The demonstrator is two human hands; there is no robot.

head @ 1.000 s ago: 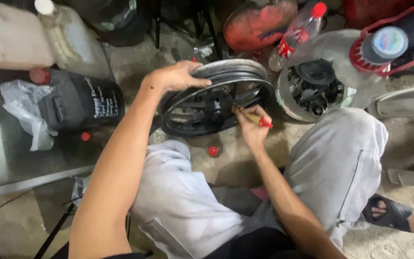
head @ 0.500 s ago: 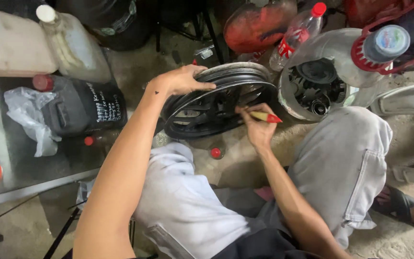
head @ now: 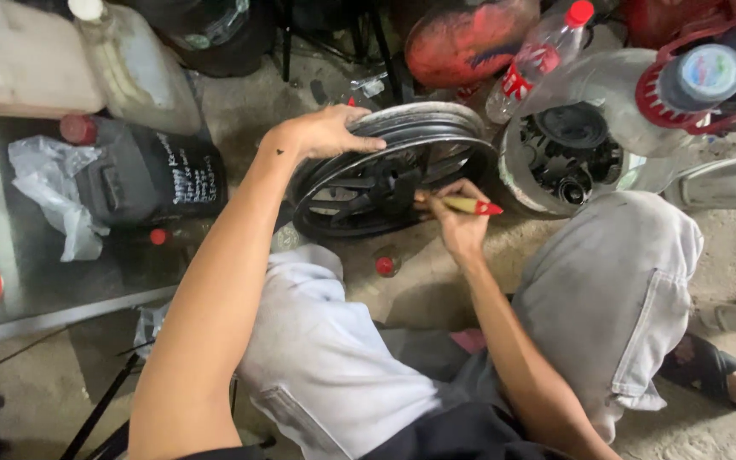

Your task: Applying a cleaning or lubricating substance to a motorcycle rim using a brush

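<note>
The person sits on the floor [head: 436,290] with both knees apart, and a black wheel rim [head: 389,166] stands between them, tilted a little toward the camera. The left hand [head: 330,132] lies over the upper edge of the rim; its grip is loose, with the fingers stretched along the metal and not clenched. The right hand [head: 457,223] is just beside the hub of the rim, and its grip is closed on a thin tool with a yellowish handle and a red end [head: 462,205]. The tip of this tool points into the middle of the rim, but I cannot tell if it touches the hub.

To the right of the rim, touching or almost touching it, there is a grey engine part [head: 568,158] with dark gears inside. Behind it a clear plastic bottle with a red cap [head: 538,64] leans. On the left a dark oil can [head: 151,175] lies near a white plastic bag [head: 48,183]. A small red cap [head: 385,265] rests on the floor below the rim.
</note>
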